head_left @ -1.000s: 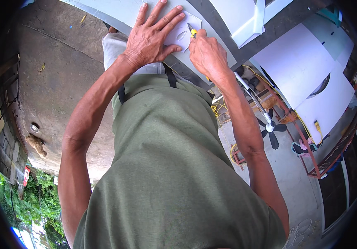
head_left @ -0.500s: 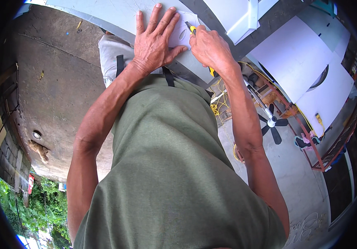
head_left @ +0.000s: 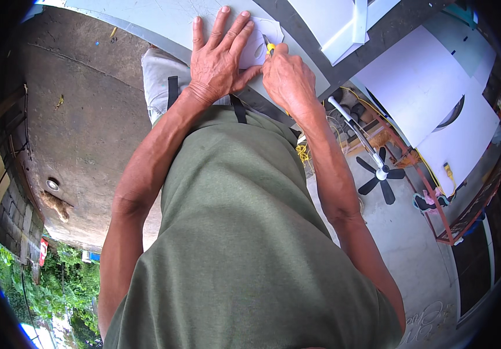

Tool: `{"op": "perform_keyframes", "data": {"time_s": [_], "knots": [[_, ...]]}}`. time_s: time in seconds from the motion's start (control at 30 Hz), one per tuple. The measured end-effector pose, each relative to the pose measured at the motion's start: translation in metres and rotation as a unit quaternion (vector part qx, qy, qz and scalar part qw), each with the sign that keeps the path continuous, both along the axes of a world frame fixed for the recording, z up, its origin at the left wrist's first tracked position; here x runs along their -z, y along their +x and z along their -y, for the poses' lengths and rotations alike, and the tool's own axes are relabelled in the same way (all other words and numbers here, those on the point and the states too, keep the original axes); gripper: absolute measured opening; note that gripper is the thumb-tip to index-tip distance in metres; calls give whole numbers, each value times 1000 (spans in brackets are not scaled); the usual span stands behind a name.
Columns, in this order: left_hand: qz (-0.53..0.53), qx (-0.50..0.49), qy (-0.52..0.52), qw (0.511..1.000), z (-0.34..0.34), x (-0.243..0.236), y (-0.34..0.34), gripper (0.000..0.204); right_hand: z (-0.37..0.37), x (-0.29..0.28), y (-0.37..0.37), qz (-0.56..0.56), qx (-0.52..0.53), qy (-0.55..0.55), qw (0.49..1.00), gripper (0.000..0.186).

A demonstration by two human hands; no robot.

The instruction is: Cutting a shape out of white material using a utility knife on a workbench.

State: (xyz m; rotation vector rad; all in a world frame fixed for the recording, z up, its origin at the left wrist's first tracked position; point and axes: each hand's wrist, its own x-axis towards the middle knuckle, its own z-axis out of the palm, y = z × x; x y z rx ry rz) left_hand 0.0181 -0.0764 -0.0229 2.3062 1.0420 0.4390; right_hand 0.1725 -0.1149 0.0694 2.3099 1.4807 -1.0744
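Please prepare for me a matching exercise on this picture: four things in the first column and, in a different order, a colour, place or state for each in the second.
Column one
1. Left hand
2. Utility knife
3. Five-bladed fan
4. Shirt

Column two
A. Olive green
B. Palm down, fingers spread
C. Gripped in the right hand
D. With black blades, toward the right of the picture

Right pairs: 1-B, 2-C, 3-D, 4-A.

Place: makeshift workshop, partly open-air | large flat white sheets (head_left: 416, 87) | yellow-and-black cutting knife (head_left: 270, 47) | reddish metal frame (head_left: 442, 222) | five-bladed black fan (head_left: 382, 173) | brown-grey concrete floor (head_left: 87, 134) | leafy green plants (head_left: 67, 285)
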Motion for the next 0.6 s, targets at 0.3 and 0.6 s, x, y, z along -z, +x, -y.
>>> {"op": "perform_keyframes", "data": {"time_s": [0.3, 0.6], "knots": [[-17, 4, 3, 1000, 2, 0, -1, 85, 4, 0, -2, 5, -7, 4, 1000, 33], [-9, 0, 13, 1000, -1, 0, -1, 85, 5, 2, -3, 11, -19, 30, 999, 32]]}}
